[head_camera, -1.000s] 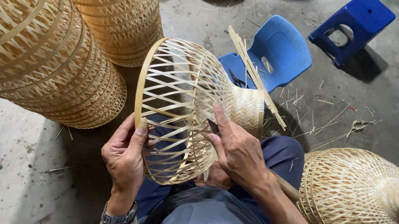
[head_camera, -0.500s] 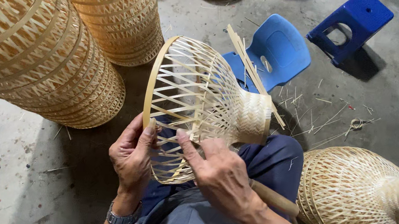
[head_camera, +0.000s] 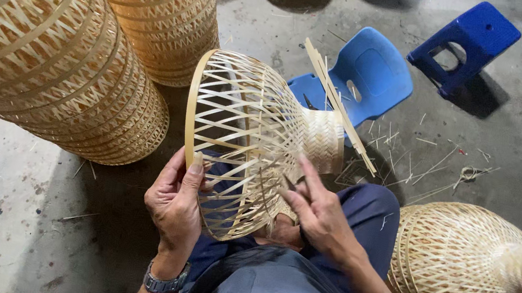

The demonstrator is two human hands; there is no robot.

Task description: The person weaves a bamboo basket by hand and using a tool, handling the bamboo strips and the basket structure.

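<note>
Left of the left hand stand 2 tall stacks of woven bamboo shades (head_camera: 51,58). Right of the right hand lies a finished bamboo shade (head_camera: 467,267). Beyond are a blue plastic chair (head_camera: 368,70), a blue stool (head_camera: 466,42) and, apparently, loose bamboo slivers (head_camera: 420,164).

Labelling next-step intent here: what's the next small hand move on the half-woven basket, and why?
Probably the right hand tucks a strip into the open lattice: its fingertips rest on the unfinished basket while the left hand grips the rim, and loose strips project from the neck.
</note>
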